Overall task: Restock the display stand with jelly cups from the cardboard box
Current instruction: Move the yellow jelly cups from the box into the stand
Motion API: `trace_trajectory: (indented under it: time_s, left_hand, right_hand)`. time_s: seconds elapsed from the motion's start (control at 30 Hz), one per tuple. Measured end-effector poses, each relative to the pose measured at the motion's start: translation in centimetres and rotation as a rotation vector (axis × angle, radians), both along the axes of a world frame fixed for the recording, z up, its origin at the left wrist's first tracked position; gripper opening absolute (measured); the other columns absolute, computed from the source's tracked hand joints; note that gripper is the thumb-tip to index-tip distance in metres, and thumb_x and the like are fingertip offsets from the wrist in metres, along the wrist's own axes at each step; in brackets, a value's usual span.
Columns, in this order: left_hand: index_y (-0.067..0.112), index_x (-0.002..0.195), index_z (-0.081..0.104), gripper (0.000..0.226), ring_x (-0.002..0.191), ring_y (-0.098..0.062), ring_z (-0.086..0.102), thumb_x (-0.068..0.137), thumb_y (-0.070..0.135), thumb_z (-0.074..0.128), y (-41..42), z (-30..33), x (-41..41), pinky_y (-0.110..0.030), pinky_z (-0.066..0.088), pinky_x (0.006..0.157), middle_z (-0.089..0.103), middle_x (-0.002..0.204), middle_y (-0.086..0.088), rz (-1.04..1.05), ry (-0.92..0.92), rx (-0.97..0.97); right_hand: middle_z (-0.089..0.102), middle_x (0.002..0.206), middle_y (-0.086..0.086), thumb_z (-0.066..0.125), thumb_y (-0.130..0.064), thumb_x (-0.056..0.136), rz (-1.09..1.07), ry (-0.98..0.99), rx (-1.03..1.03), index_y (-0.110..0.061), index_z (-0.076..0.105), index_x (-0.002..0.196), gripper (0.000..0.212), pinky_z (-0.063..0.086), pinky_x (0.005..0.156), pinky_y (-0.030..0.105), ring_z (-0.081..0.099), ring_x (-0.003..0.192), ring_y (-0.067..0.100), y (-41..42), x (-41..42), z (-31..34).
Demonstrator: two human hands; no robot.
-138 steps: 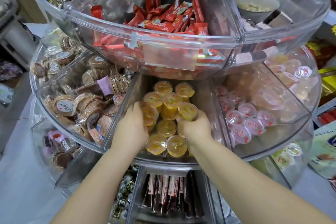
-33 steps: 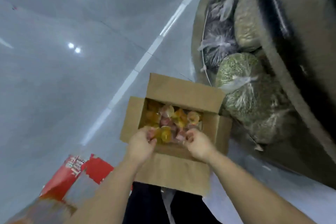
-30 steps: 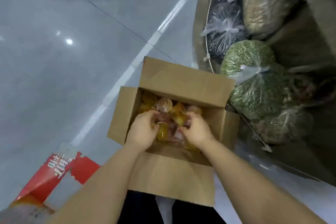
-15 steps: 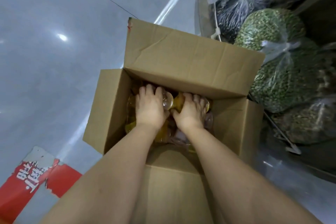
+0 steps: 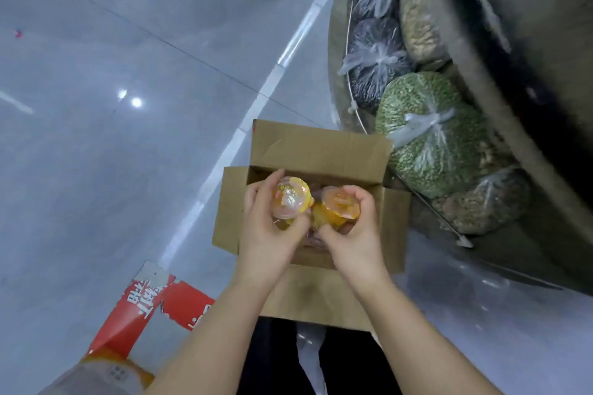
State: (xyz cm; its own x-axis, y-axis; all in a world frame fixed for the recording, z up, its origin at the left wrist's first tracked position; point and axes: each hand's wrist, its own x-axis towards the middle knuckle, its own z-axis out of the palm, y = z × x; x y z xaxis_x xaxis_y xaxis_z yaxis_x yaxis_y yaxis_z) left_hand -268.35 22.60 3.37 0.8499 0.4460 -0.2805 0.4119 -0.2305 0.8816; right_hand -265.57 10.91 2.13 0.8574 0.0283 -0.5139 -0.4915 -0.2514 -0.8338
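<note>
Your left hand [image 5: 269, 234] has its fingers curled round a yellow jelly cup [image 5: 290, 202] with a clear foil lid, and there's at least one more yellowish cup tucked under it in the same grip. Your right hand [image 5: 353, 234] grips an orange jelly cup [image 5: 340, 208], thumb over the near side, fingers wrapped around the far side. The two cups sit just beside each other, almost touching, held above the open mouth of the cardboard box [image 5: 317, 151]. A few more cups show between your hands down inside the box, pinkish and yellow, but it's too dark to count them.

The box stands on the floor with all its flaps open: the near flap lies toward you at 6 o'clock, the far flap stands up at 12 o'clock, and the side flaps point to 9 and 3.

Down at 7 o'clock from the box there's a torn red carton [image 5: 150, 305] with white lettering lying flat, and a blurry orange packet [image 5: 112, 372] nearer the bottom edge.

The grey floor [image 5: 128, 74] runs off toward 10 o'clock with a pale stripe [image 5: 276, 67] crossing it diagonally.

At 2 o'clock, just beside the box, a tied clear bag of green beans [image 5: 430, 138] lies on a low shelf, with darker bags [image 5: 375, 64] farther back at 1 o'clock.
</note>
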Motion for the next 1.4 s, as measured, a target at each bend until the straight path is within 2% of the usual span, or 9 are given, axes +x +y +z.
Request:
trace_trajectory:
  time_s: [0.1, 0.3, 0.4, 0.53, 0.67, 0.8, 1.07, 1.2, 1.4]
  left_hand:
    - [0.048, 0.121, 0.044, 0.063, 0.104, 0.009, 0.055, 0.064, 0.034, 0.065, -0.1, 12.5, 0.7, -0.007, 0.041, 0.088, 0.059, 0.110, 0.018, -0.011, -0.068, -0.175]
    - [0.031, 0.131, 0.037, 0.073, 0.082, 0.002, 0.063, 0.065, 0.012, 0.060, -0.3, 33.9, 4.6, -0.011, 0.047, 0.072, 0.065, 0.096, 0.012, -0.143, -0.214, -0.329]
    - [0.028, 0.124, 0.035, 0.067, 0.079, 0.006, 0.060, 0.065, 0.008, 0.060, -1.2, 41.8, 7.0, -0.006, 0.044, 0.073, 0.060, 0.096, 0.008, -0.262, -0.335, -0.302]
    - [0.022, 0.123, 0.040, 0.067, 0.082, 0.013, 0.059, 0.069, 0.000, 0.073, -3.4, 48.2, 9.7, -0.003, 0.042, 0.072, 0.064, 0.091, 0.022, -0.477, -0.441, -0.280]
    - [0.023, 0.114, 0.051, 0.059, 0.091, 0.010, 0.061, 0.066, 0.003, 0.080, -7.1, 51.7, 12.8, -0.004, 0.043, 0.076, 0.065, 0.096, 0.028, -0.678, -0.502, -0.209]
    - [0.033, 0.110, 0.052, 0.056, 0.096, 0.008, 0.059, 0.067, 0.013, 0.082, -12.2, 54.4, 16.1, -0.006, 0.043, 0.080, 0.062, 0.102, 0.028, -0.841, -0.560, -0.111]
    - [0.013, 0.122, 0.053, 0.061, 0.102, -0.002, 0.045, 0.068, 0.019, 0.080, -22.1, 56.1, 24.0, 0.003, 0.027, 0.087, 0.051, 0.112, 0.003, -1.017, -0.619, 0.358]
    - [0.010, 0.114, 0.059, 0.059, 0.110, -0.024, 0.053, 0.062, 0.022, 0.083, -25.0, 54.5, 27.1, -0.020, 0.035, 0.090, 0.059, 0.116, -0.007, -1.113, -0.558, 0.599]
    - [0.025, 0.115, 0.060, 0.067, 0.117, -0.024, 0.047, 0.055, 0.045, 0.082, -27.8, 52.6, 29.0, -0.037, 0.040, 0.094, 0.062, 0.120, 0.002, -1.196, -0.463, 0.814]
  right_hand:
    - [0.060, 0.115, -0.004, 0.062, -0.005, 0.063, -0.018, -0.076, 0.083, -0.041, 0.045, 0.112, 0.063, 0.049, 0.079, 0.012, 0.061, 0.100, 0.009, -0.9, 0.1, 12.9]
    - [0.059, 0.119, -0.004, 0.065, -0.009, 0.061, 0.036, -0.277, 0.101, -0.044, 0.040, 0.119, 0.072, 0.050, 0.091, 0.029, 0.059, 0.107, 0.011, -1.3, 3.1, 35.2]
    - [0.057, 0.116, -0.019, 0.066, -0.007, 0.065, 0.026, -0.439, 0.049, -0.050, 0.038, 0.119, 0.075, 0.042, 0.087, 0.007, 0.056, 0.105, -0.004, -2.6, 4.4, 42.9]
    - [0.058, 0.108, -0.034, 0.065, -0.008, 0.065, -0.056, -0.613, -0.025, -0.057, 0.039, 0.116, 0.076, 0.041, 0.081, 0.001, 0.057, 0.100, -0.010, -5.7, 5.0, 49.8]
    - [0.062, 0.109, -0.025, 0.070, -0.010, 0.064, -0.179, -0.665, -0.088, -0.054, 0.046, 0.113, 0.070, 0.049, 0.085, 0.016, 0.060, 0.102, -0.001, -10.7, 5.5, 53.4]
    - [0.062, 0.102, -0.026, 0.071, -0.016, 0.061, -0.333, -0.712, -0.175, -0.048, 0.049, 0.108, 0.061, 0.046, 0.070, 0.004, 0.062, 0.089, -0.004, -16.6, 7.0, 55.6]
    - [0.060, 0.102, -0.008, 0.069, -0.009, 0.067, -0.384, -0.566, -0.388, -0.030, 0.047, 0.103, 0.047, 0.047, 0.074, 0.020, 0.059, 0.093, 0.011, -27.6, 13.8, 56.4]
    - [0.058, 0.113, 0.000, 0.070, -0.018, 0.072, -0.268, -0.458, -0.655, -0.020, 0.051, 0.112, 0.045, 0.034, 0.070, 0.021, 0.055, 0.103, 0.019, -29.3, 16.7, 54.5]
    - [0.049, 0.115, 0.012, 0.063, -0.006, 0.076, -0.210, -0.393, -0.900, -0.007, 0.046, 0.113, 0.040, 0.040, 0.083, 0.033, 0.050, 0.108, 0.031, -28.9, 17.9, 52.4]
